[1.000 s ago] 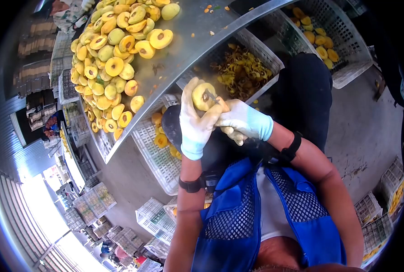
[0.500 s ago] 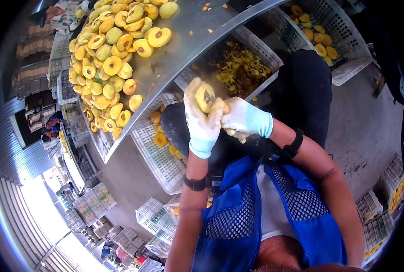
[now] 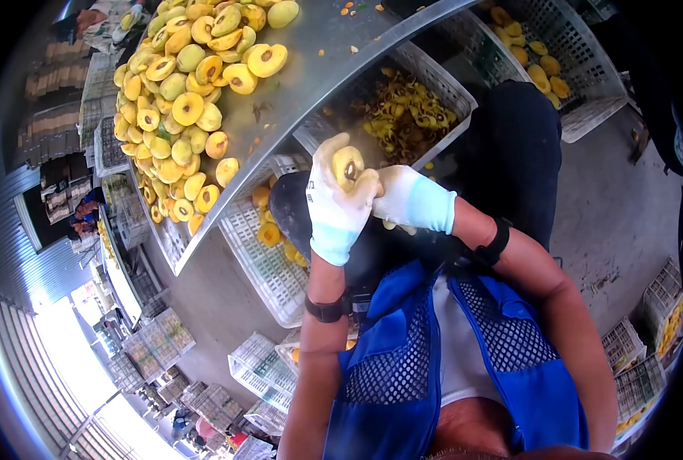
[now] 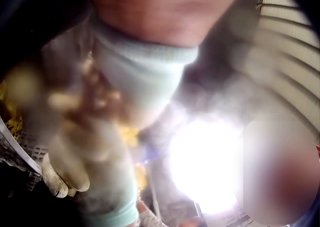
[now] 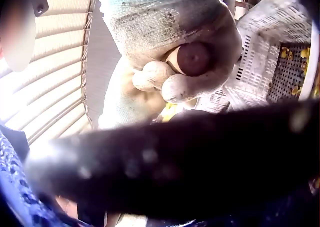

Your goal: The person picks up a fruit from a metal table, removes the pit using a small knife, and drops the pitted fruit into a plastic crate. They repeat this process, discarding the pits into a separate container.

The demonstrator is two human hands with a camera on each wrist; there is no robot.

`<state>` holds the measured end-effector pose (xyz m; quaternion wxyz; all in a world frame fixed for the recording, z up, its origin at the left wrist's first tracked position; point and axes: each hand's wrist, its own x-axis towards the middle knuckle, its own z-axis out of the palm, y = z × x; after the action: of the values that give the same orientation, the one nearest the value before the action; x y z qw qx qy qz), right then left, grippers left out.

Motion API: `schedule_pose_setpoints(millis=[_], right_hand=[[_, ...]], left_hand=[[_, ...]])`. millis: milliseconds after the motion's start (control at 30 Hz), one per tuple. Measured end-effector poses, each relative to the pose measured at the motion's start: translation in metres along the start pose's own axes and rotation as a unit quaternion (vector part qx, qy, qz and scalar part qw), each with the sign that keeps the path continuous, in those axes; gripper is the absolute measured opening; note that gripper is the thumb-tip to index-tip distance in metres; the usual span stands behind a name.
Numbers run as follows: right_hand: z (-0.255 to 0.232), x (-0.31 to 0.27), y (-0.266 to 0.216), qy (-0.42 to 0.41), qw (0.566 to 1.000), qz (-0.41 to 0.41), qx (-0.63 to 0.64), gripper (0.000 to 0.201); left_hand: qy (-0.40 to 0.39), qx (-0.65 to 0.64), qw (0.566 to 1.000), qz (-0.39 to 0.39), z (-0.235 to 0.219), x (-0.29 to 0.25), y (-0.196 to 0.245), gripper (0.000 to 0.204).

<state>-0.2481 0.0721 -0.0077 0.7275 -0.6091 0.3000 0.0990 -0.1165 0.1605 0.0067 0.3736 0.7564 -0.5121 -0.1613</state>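
In the head view my gloved left hand [image 3: 334,203] holds a yellow peach half [image 3: 348,164], cut face up, with a dark hollow in its middle. My gloved right hand [image 3: 414,199] meets it from the right, fingers curled round the handle of a pitting tool. The round brown butt of that tool handle [image 5: 194,58] pokes out of the right fist in the right wrist view. Fingers and glove hide most of the tool in the head view, its tip lying at the peach's centre. The left wrist view is hazy and shows the gloves close together.
A metal table [image 3: 311,57] bears a heap of halved peaches [image 3: 184,107]. Below its edge stands a crate of dark peach scraps [image 3: 433,73]. White crates [image 3: 257,261] with peach halves stand left and at the upper right [image 3: 587,69]. My knees flank the hands.
The tool's orange handle and metal blade, plain to see a second ago, are now mostly covered by the gloves. The peach half has turned slightly in my left hand; the hands stay together.
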Motion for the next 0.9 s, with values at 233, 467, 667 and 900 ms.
schedule_pose_setpoints(millis=[233, 467, 667, 900], right_hand=[[-0.001, 0.001, 0.006, -0.001, 1.000, -0.011, -0.018, 0.018], [0.005, 0.007, 0.015, 0.010, 0.995, -0.003, -0.101, 0.020], [0.003, 0.017, 0.024, 0.036, 0.988, -0.038, -0.145, 0.021], [-0.005, 0.005, 0.005, -0.010, 1.000, 0.004, 0.001, 0.020]], left_hand=[[-0.003, -0.252, 0.963, -0.091, 0.007, 0.007, -0.025, 0.039], [-0.164, -0.130, 0.957, -0.203, -0.007, 0.024, -0.021, 0.048], [-0.192, -0.159, 0.952, -0.177, -0.005, 0.030, -0.033, 0.048], [0.051, -0.423, 0.904, -0.045, 0.022, -0.003, -0.056, 0.066]])
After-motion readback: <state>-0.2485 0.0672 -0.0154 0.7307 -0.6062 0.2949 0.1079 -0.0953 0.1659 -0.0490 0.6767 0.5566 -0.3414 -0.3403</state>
